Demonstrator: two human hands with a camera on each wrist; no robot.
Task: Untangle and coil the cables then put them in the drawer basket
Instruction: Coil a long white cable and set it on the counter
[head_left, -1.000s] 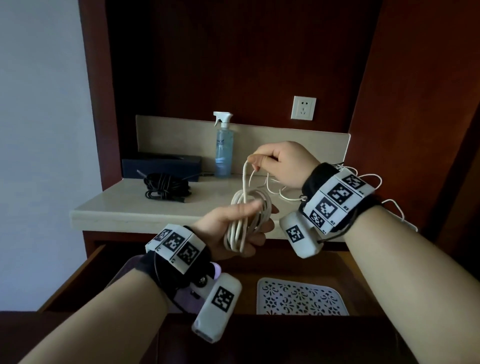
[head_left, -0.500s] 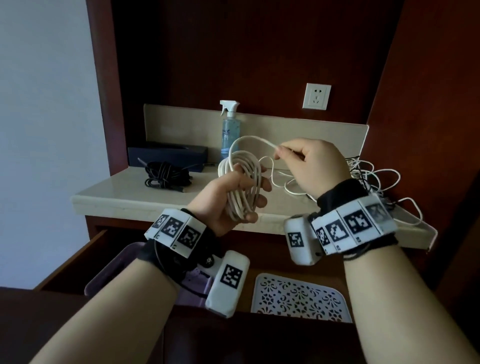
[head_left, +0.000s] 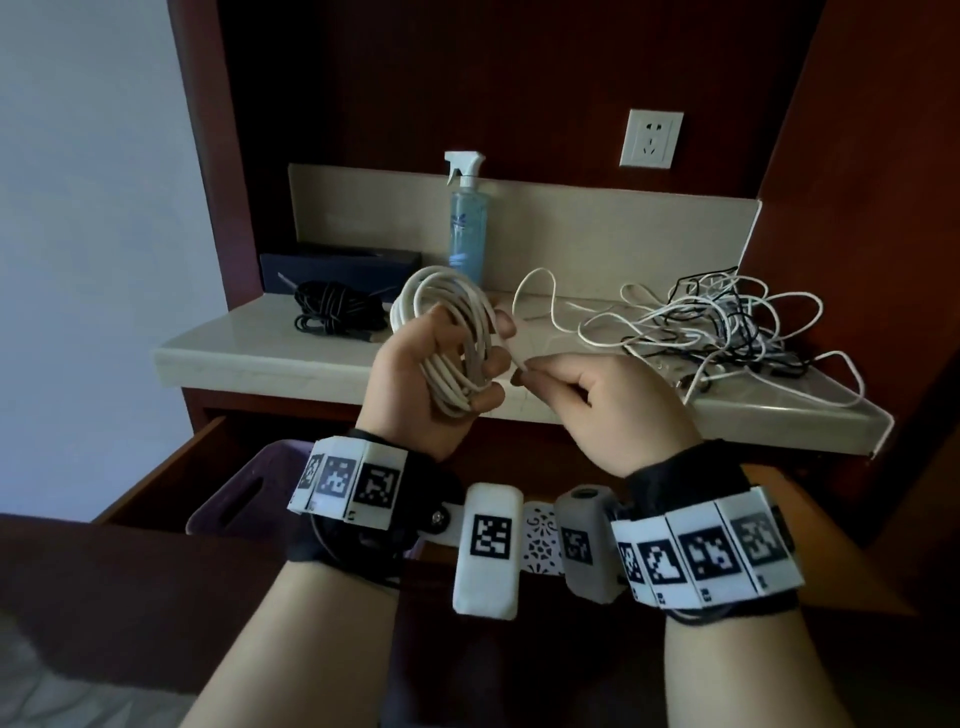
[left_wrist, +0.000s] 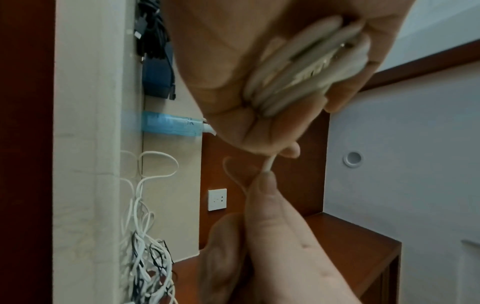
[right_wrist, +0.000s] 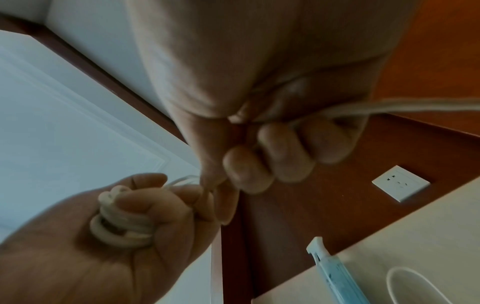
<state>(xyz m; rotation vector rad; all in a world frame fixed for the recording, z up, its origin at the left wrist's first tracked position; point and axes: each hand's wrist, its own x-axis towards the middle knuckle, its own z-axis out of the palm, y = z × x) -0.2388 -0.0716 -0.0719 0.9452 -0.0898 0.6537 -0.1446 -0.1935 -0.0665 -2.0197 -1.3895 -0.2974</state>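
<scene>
My left hand (head_left: 441, 364) grips a coil of white cable (head_left: 457, 322), held upright above the counter's front edge; the same coil (left_wrist: 298, 76) fills its palm in the left wrist view. Just right of it, my right hand (head_left: 582, 400) pinches the cable's loose strand (head_left: 524, 364) between thumb and forefinger. That strand (head_left: 540, 291) arcs back to a tangle of white and black cables (head_left: 722, 322) on the counter's right side. A bundled black cable (head_left: 332, 309) lies at the counter's left. Below, the drawer holds a purple basket (head_left: 239, 488), mostly hidden by my wrists.
A blue spray bottle (head_left: 467, 223) stands at the back of the beige counter (head_left: 249, 348), beside a dark box (head_left: 337, 262). A wall socket (head_left: 652, 137) sits above. A white patterned tray (head_left: 540, 540) lies in the open drawer (head_left: 171, 462). Dark wood panels close in left and right.
My right hand has dropped from above the coil to beside it, laying another loop of strand onto the coil. The coil in my left hand has risen and grown.
</scene>
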